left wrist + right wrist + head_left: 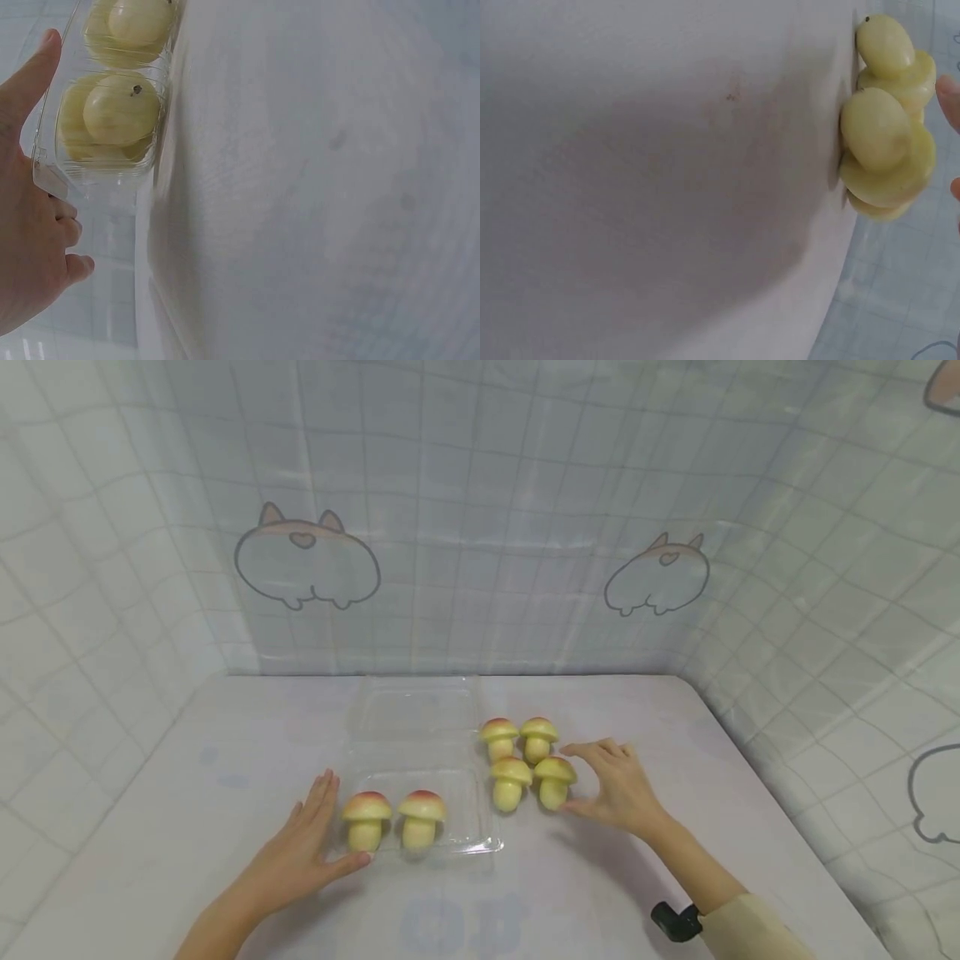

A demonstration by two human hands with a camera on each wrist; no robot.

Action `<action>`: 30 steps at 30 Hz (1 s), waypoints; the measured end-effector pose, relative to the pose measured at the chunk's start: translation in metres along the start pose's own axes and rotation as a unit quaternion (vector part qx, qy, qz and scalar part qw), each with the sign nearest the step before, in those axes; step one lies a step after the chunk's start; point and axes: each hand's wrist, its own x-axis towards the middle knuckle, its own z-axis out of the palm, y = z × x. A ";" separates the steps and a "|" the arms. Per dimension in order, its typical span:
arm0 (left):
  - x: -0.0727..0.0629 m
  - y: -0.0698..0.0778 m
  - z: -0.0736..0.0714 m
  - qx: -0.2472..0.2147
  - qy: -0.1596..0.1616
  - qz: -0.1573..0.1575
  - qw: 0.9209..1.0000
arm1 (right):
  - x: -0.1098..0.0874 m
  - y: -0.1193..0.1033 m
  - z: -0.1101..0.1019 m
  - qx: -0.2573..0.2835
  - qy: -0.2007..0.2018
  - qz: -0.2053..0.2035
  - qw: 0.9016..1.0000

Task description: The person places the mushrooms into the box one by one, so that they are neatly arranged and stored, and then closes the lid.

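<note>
A clear plastic clamshell box [467, 806] lies opened on the table, its lid [416, 710] folded back toward the wall. Two mushroom-shaped pieces with reddish-yellow caps, one left [366, 814] and one right [422, 818], sit in its front part. My left hand [296, 856] rests along the box's left side, fingers extended, thumb by the front corner. Several more mushrooms stand grouped right of the box. Around the front right mushroom [555, 781] of that group, my right hand [618, 789] spreads thumb and fingers, its thumb tip close to the stem [875, 129].
A white patterned cloth covers the table [600, 893]. Grid-printed curtains [480, 527] with cartoon animals rise at the back and both sides. A small black object [675, 922] shows beside the right sleeve [750, 931].
</note>
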 end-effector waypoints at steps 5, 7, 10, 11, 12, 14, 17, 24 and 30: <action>0.000 0.001 0.000 0.002 0.003 0.004 1.000 | 0.000 -0.001 0.007 -0.009 -0.040 0.019 0.999; 0.000 0.001 -0.001 0.003 0.005 0.006 1.000 | 0.000 -0.003 0.009 -0.014 -0.056 0.032 0.998; 0.000 0.001 -0.001 0.004 0.006 0.006 1.000 | 0.001 -0.007 0.012 -0.023 -0.077 0.050 0.995; 0.000 0.001 -0.001 0.002 0.005 0.006 1.000 | 0.002 -0.008 0.012 -0.028 -0.084 0.055 0.995; -0.001 0.001 -0.001 0.000 0.005 0.006 1.000 | 0.003 -0.010 0.012 -0.032 -0.090 0.060 0.994; -0.001 0.001 -0.001 0.000 0.007 0.008 1.000 | 0.004 -0.012 0.014 -0.045 -0.102 0.066 0.992; -0.001 0.001 -0.001 -0.001 0.007 0.008 1.000 | 0.005 -0.015 0.016 -0.062 -0.111 0.072 0.989; -0.001 0.001 -0.001 0.000 0.011 0.009 1.000 | 0.006 -0.020 0.018 -0.072 -0.119 0.085 0.987; -0.001 0.002 -0.001 0.001 0.010 0.009 1.000 | 0.006 -0.021 0.017 -0.089 -0.138 0.102 0.981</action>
